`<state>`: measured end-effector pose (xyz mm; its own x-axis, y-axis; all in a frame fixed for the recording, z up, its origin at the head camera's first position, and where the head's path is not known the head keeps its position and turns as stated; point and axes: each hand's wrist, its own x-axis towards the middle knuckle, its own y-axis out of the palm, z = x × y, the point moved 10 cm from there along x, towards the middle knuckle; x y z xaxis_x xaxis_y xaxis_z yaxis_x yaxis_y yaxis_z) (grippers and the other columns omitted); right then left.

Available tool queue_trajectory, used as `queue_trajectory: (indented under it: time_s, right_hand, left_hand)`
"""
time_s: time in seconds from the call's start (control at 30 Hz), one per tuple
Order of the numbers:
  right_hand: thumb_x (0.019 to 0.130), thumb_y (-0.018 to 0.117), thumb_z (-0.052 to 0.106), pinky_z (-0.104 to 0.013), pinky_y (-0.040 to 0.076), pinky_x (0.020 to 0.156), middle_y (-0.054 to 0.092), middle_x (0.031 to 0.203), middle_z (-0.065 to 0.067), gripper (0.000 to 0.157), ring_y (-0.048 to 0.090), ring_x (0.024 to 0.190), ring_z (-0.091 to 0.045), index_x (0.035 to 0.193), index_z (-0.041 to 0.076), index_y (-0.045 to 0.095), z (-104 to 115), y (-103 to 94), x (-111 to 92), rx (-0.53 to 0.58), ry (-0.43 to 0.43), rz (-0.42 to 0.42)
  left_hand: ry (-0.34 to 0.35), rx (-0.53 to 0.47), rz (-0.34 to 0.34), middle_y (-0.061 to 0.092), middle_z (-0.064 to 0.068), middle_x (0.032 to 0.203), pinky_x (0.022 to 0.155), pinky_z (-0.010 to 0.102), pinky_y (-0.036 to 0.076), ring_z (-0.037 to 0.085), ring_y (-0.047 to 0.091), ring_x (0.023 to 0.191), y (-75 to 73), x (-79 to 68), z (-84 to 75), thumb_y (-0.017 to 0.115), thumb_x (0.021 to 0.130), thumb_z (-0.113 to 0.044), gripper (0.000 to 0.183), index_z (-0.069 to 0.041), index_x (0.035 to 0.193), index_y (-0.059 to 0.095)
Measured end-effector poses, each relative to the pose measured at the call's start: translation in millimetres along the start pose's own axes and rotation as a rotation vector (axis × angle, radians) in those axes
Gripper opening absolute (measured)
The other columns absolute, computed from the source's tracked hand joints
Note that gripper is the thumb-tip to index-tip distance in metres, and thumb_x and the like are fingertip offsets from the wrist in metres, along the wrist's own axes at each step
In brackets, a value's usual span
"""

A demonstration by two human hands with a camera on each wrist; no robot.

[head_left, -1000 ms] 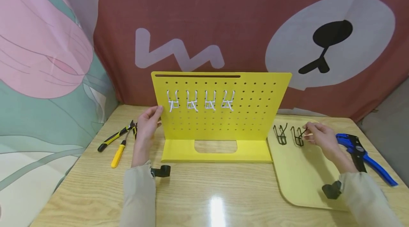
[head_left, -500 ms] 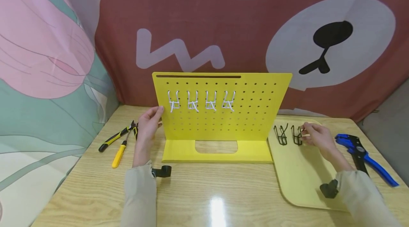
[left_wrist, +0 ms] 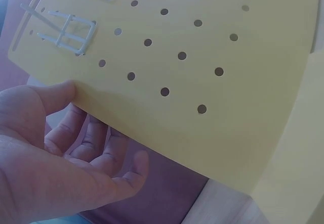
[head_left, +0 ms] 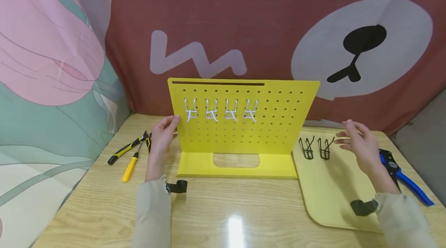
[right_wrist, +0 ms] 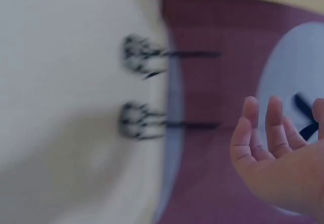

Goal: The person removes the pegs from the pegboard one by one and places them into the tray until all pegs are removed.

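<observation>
A yellow pegboard [head_left: 240, 124] stands upright on its base, with several white wire hooks [head_left: 231, 110] hung in a row. My left hand [head_left: 162, 139] holds the board's left edge. In the left wrist view the thumb [left_wrist: 61, 95] lies against the front and the other fingers are behind the edge. Two black wire hooks [head_left: 325, 149] sit side by side on the yellow tray [head_left: 334, 197]. My right hand [head_left: 362, 145] is raised just right of them, fingers loosely bent and holding nothing. The right wrist view shows this hand [right_wrist: 278, 158] apart from the black hooks [right_wrist: 139, 123].
Blue-handled wire strippers [head_left: 411, 186] lie right of the tray, partly behind my right forearm. Black-and-yellow pliers [head_left: 123, 151] and a yellow-handled screwdriver [head_left: 130, 167] lie left of the board on the wooden table [head_left: 209, 209]. A cartoon-printed cloth [head_left: 209, 19] hangs behind.
My right hand has let go of the right black hook and lifted up and to the right, its fingers spreading. The left hand stays on the board's edge.
</observation>
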<state>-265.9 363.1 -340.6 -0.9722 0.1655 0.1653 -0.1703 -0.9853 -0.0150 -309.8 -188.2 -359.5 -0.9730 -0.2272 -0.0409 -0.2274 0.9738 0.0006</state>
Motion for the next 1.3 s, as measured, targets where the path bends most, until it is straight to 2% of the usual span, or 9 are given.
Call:
queue_trajectory:
  time_s: [0.17, 0.3, 0.47, 0.63, 0.7, 0.9, 1.07, 1.3]
  right_hand:
    - [0.099, 0.054, 0.018, -0.02, 0.053, 0.062, 0.068, 0.082, -0.001, 0.02, 0.068, 0.07, -0.011, 0.115, 0.011, 0.063, 36.0, 29.3, -7.3, 0.07, -0.172, 0.018]
    - [0.099, 0.054, 0.015, -0.02, 0.053, 0.062, 0.068, 0.08, 0.0, 0.019, 0.067, 0.07, -0.011, 0.114, 0.01, 0.064, 40.3, 60.8, -16.1, 0.02, -0.23, 0.036]
    - [0.099, 0.055, 0.015, -0.021, 0.053, 0.059, 0.069, 0.078, 0.001, 0.02, 0.066, 0.069, -0.01, 0.115, 0.004, 0.062, 25.8, 106.0, -22.8, -0.08, -0.208, 0.103]
    - [0.099, 0.054, 0.015, -0.026, 0.054, 0.06, 0.067, 0.078, -0.007, 0.027, 0.066, 0.07, -0.013, 0.116, -0.006, 0.058, 16.2, 138.8, -28.6, -0.097, -0.191, 0.141]
    - [0.099, 0.054, 0.016, -0.027, 0.055, 0.061, 0.067, 0.079, -0.008, 0.03, 0.066, 0.07, -0.015, 0.116, -0.009, 0.056, 14.2, 148.9, -30.2, -0.079, -0.182, 0.152]
    - [0.099, 0.055, 0.017, -0.029, 0.055, 0.065, 0.068, 0.078, -0.003, 0.036, 0.067, 0.072, -0.015, 0.119, -0.012, 0.052, 14.3, 173.7, -31.2, -0.004, -0.156, 0.157]
    - [0.098, 0.057, 0.014, -0.03, 0.055, 0.064, 0.068, 0.079, -0.009, 0.034, 0.066, 0.071, -0.016, 0.12, -0.012, 0.052, 23.8, 193.8, -30.0, 0.054, -0.181, 0.161]
    - [0.095, 0.061, 0.008, -0.028, 0.055, 0.066, 0.069, 0.079, 0.004, 0.033, 0.066, 0.071, -0.013, 0.124, -0.005, 0.053, 32.7, 217.8, -28.1, 0.088, -0.163, 0.2]
  left_hand:
    - [-0.009, -0.001, -0.007, 0.059, -0.002, 0.103, 0.09, 0.038, 0.042, 0.013, 0.054, 0.093, -1.1, 0.0, 1.0, 0.058, 0.096, -0.035, 0.042, -0.002, 0.122, 0.059]
    - [-0.001, -0.007, 0.0, 0.059, -0.003, 0.101, 0.089, 0.038, 0.042, 0.012, 0.054, 0.092, -0.3, 0.2, 0.1, 0.058, 0.097, -0.034, 0.04, -0.002, 0.121, 0.059]
    - [0.001, -0.006, 0.001, 0.059, -0.002, 0.105, 0.091, 0.04, 0.041, 0.012, 0.053, 0.095, -0.4, 0.5, -0.1, 0.058, 0.096, -0.035, 0.04, -0.003, 0.122, 0.059]
    - [-0.009, 0.0, 0.003, 0.058, 0.0, 0.108, 0.093, 0.041, 0.041, 0.013, 0.054, 0.096, -0.4, 0.0, 0.5, 0.058, 0.097, -0.035, 0.04, -0.004, 0.122, 0.059]
    - [-0.006, 0.002, 0.002, 0.058, -0.001, 0.107, 0.092, 0.04, 0.041, 0.013, 0.054, 0.096, -0.4, -0.1, -0.1, 0.058, 0.097, -0.035, 0.04, -0.004, 0.121, 0.06]
    - [0.005, 0.012, 0.001, 0.059, -0.003, 0.103, 0.089, 0.037, 0.042, 0.012, 0.054, 0.094, 0.9, 1.2, -1.4, 0.058, 0.096, -0.036, 0.041, -0.003, 0.121, 0.06]
    - [0.002, 0.012, -0.001, 0.059, -0.003, 0.103, 0.089, 0.038, 0.042, 0.012, 0.054, 0.094, 1.3, 1.2, -1.7, 0.058, 0.096, -0.036, 0.04, -0.004, 0.12, 0.06]
    - [-0.013, 0.002, -0.006, 0.059, -0.004, 0.101, 0.091, 0.039, 0.041, 0.011, 0.055, 0.093, 0.1, 0.0, 0.6, 0.058, 0.097, -0.035, 0.039, -0.003, 0.12, 0.059]
